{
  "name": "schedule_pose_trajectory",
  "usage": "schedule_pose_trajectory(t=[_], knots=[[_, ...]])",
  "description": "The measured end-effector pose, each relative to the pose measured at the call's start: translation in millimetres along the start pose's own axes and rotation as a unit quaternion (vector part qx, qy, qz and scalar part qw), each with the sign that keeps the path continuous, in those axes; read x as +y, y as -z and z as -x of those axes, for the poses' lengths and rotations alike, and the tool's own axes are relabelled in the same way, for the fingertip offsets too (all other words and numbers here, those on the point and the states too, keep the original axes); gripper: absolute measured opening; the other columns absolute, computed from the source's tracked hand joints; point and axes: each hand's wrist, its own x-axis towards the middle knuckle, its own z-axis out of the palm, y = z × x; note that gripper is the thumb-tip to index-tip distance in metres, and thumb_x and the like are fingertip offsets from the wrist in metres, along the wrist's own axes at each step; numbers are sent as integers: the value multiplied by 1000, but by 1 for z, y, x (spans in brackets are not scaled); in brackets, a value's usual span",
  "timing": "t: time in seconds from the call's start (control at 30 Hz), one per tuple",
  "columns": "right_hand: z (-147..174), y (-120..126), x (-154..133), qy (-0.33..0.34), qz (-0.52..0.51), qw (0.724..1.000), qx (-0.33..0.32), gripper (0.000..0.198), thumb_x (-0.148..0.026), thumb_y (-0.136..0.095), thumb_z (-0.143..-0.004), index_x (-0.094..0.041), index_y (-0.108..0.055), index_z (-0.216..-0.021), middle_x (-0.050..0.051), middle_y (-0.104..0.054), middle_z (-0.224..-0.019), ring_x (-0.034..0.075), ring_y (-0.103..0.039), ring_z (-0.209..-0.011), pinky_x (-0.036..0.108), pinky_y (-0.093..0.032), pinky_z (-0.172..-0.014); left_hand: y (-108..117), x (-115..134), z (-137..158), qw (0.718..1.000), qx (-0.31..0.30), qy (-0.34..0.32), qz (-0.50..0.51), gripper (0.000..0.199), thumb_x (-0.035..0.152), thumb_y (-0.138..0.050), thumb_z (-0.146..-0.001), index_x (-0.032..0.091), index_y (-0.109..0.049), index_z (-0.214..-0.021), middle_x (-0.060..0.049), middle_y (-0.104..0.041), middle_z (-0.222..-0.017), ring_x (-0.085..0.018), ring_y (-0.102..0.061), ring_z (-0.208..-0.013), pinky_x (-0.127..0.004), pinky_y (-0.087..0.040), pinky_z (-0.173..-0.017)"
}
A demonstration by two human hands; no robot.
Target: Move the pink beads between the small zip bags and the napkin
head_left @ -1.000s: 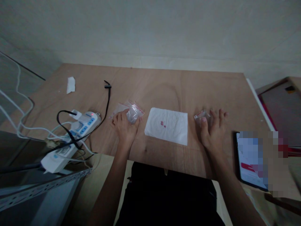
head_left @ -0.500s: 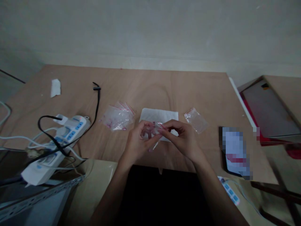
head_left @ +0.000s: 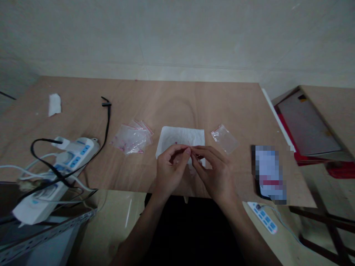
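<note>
My left hand [head_left: 172,168] and my right hand [head_left: 215,168] meet over the near edge of a white paper sheet [head_left: 181,135]. Their thumbs and fingertips are pinched together on a small clear zip bag [head_left: 192,170], most of which the fingers hide. Tiny dark red bits [head_left: 176,143] show on the paper just beyond my left hand. To the left lies a pile of clear zip bags [head_left: 133,138] with red seal lines and some reddish pieces among them. A single flat zip bag [head_left: 225,139] rests right of the paper.
A white power strip [head_left: 80,155] with tangled cables sits at the table's left edge. A black cable [head_left: 107,125] runs behind it. A phone [head_left: 267,171], its screen blurred, lies at the right. Beyond the right edge are a box [head_left: 307,125] and another power strip [head_left: 263,218].
My hands have drawn closer, with their fingertips now meeting along the bag's top. The bag is more hidden than before. The whole view has shifted slightly.
</note>
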Motion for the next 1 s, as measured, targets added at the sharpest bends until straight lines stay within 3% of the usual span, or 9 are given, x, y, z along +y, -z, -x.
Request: schedule_pose_trajectory(t=[0.2,0.3,0.43,0.53,0.63,0.83,1.0], knots=[[10,-6,5,56,2,998,38,19,-6,-61,-85,-16,-74,-94,10,-77,-91,19,-72,-82,33,-62,-73,0,2,-1,971,-1,176,165,23,35,-81,-64,14,-71,-68,-1,-71,-68,-12,-67,-65,-24,-55,-66],[11,-7,5,79,10,996,46,20,-7,-61,-86,-16,-75,-97,10,-77,-92,20,-72,-86,35,-62,-76,-1,3,3,955,-17,206,213,28,39,-83,-61,14,-73,-70,-3,-73,-71,-14,-68,-66,-25,-55,-66],[15,-6,5,44,-28,999,17,24,-10,-63,-85,-18,-73,-106,8,-76,-104,21,-71,-97,36,-61,-87,2,1,6,966,27,156,206,25,36,-85,-59,17,-76,-72,-2,-75,-75,-12,-68,-72,-22,-54,-70],[21,-5,2,-47,-84,995,9,29,-17,-66,-85,-21,-69,-113,7,-73,-114,21,-69,-104,37,-59,-91,6,1,6,977,12,134,167,21,33,-83,-62,18,-77,-74,-1,-75,-77,-10,-67,-73,-19,-53,-72],[24,-6,-1,-109,-134,985,11,23,-21,-64,-87,-24,-71,-108,5,-74,-111,20,-70,-101,38,-58,-90,9,3,6,986,-5,116,119,18,30,-83,-63,18,-76,-74,-1,-75,-74,-11,-66,-69,-20,-53,-68],[17,-1,-7,-156,-181,970,-31,21,-22,-60,-89,-26,-75,-103,5,-76,-102,20,-72,-91,36,-61,-80,7,6,8,998,-5,53,29,15,31,-75,-72,17,-71,-72,-1,-72,-71,-12,-66,-68,-24,-53,-69],[12,6,-10,-148,-132,978,-71,24,-20,-56,-90,-24,-75,-105,5,-77,-97,21,-75,-81,32,-62,-71,5,4,13,998,-21,-29,-52,15,33,-64,-83,18,-63,-80,-1,-68,-75,-14,-64,-70,-25,-51,-67]])
